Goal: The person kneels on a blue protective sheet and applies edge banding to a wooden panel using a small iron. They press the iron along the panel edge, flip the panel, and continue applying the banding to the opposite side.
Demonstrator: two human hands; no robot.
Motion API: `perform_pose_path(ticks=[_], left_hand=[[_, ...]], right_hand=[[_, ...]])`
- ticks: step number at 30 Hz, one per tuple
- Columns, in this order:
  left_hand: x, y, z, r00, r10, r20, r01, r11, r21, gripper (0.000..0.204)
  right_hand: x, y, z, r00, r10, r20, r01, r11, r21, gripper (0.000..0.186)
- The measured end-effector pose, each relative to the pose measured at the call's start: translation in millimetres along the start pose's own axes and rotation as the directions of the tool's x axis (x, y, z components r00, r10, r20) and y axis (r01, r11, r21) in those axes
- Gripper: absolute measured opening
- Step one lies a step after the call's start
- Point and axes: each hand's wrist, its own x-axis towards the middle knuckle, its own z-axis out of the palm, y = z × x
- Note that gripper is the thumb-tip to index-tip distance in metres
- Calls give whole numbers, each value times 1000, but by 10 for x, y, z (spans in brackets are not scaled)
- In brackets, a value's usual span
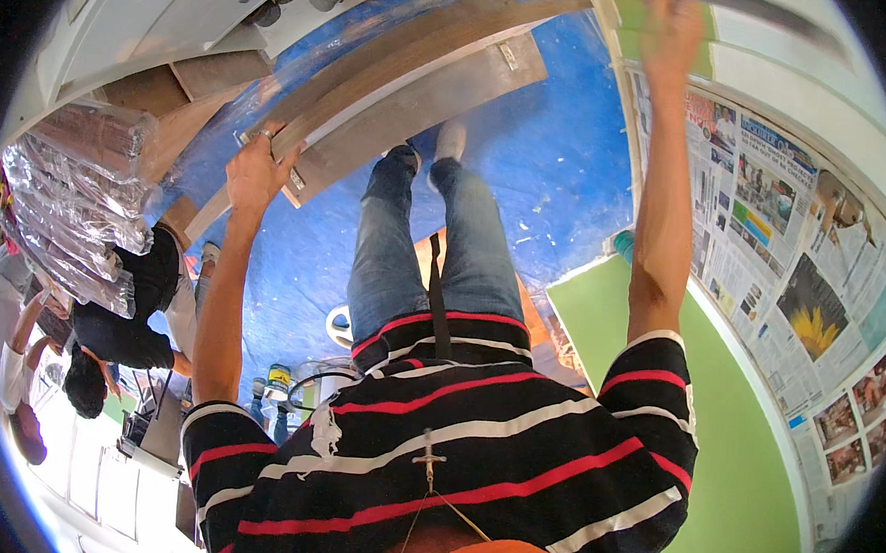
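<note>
Looking down from the head view, the left hand (255, 175) is curling around the edge of a long wooden panel (417, 110), so yeah, it's holding that. The panel is running across the upper middle, in front of the person's feet, with blue floor covering (582, 144) showing around it. The right hand (671, 38) is blurring up at the top rim by a long dark strip (768, 7); can't tell if it's gripping it. Newspaper sheets (763, 193) are covering stuff off to the right.
</note>
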Motion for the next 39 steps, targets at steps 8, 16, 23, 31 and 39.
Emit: perform_pose_path(ticks=[8,16,23,31,39], left_hand=[[-124,8,94,1000,-9,10,9,999,41,53],[-195,50,96,1000,10,-15,-9,1000,29,49],[-224,65,89,1000,-12,5,12,999,52,52],[-286,139,13,1000,-6,2,6,1000,23,50],[-265,125,-8,1000,-17,9,17,1000,22,48]], right_hand=[[-151,111,24,996,-85,17,85,996,10,33],[-336,169,-40,985,30,170,-41,997,64,28],[-325,419,-169,986,-100,136,92,994,65,28],[-474,521,-20,991,40,128,-54,993,106,29],[-594,79,-49,994,-6,114,-21,973,228,27]])
